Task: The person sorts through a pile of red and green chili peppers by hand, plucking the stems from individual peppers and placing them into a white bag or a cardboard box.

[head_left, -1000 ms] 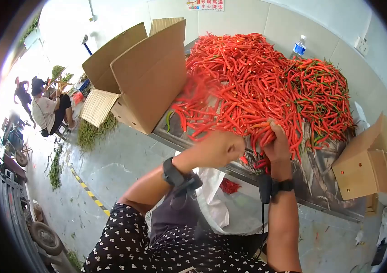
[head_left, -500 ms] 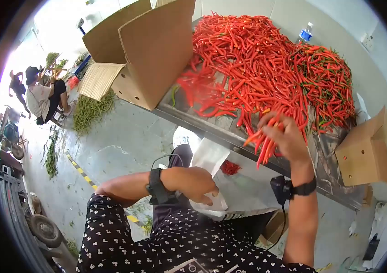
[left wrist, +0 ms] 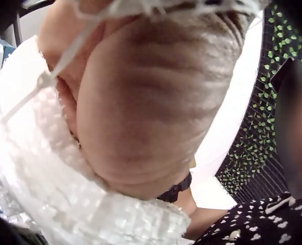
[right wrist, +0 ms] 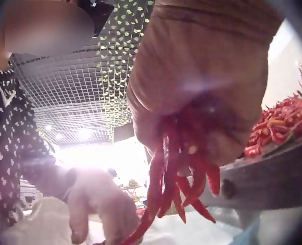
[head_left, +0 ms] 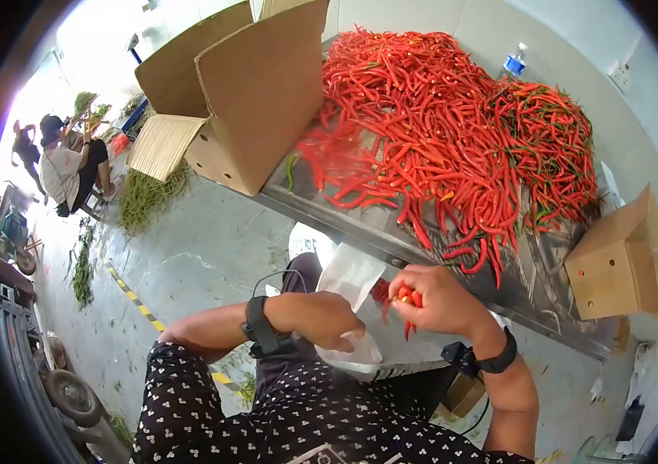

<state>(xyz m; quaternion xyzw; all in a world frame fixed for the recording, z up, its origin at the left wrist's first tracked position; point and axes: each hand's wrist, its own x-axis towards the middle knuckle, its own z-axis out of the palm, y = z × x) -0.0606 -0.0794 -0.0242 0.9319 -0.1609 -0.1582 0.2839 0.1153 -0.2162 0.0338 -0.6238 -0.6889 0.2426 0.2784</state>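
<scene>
My right hand [head_left: 446, 300] grips a small bunch of red chillies [right wrist: 166, 176], held over the mouth of a white woven sack [head_left: 351, 272]. Their tips hang below the curled fingers in the right wrist view. At the sack's near left edge, my left hand [head_left: 321, 317] holds the rim, and white woven fabric [left wrist: 84, 212] lies against its palm in the left wrist view. More red chillies [head_left: 380, 291] show inside the sack, partly hidden behind the right hand. A large heap of red chillies [head_left: 429, 116] covers much of the table [head_left: 321, 205] beyond.
A tall open cardboard box [head_left: 259, 108] stands at the table's left end, a smaller carton [head_left: 603, 274] at its right. Behind the heap is a water bottle [head_left: 514, 62]. Chillies with green stems [head_left: 553, 147] lie right. A person [head_left: 66, 166] sits far left.
My right hand took a bunch of chillies from the heap's front edge and brought it down over the sack. The left hand moved from the table edge down to the sack's rim.
</scene>
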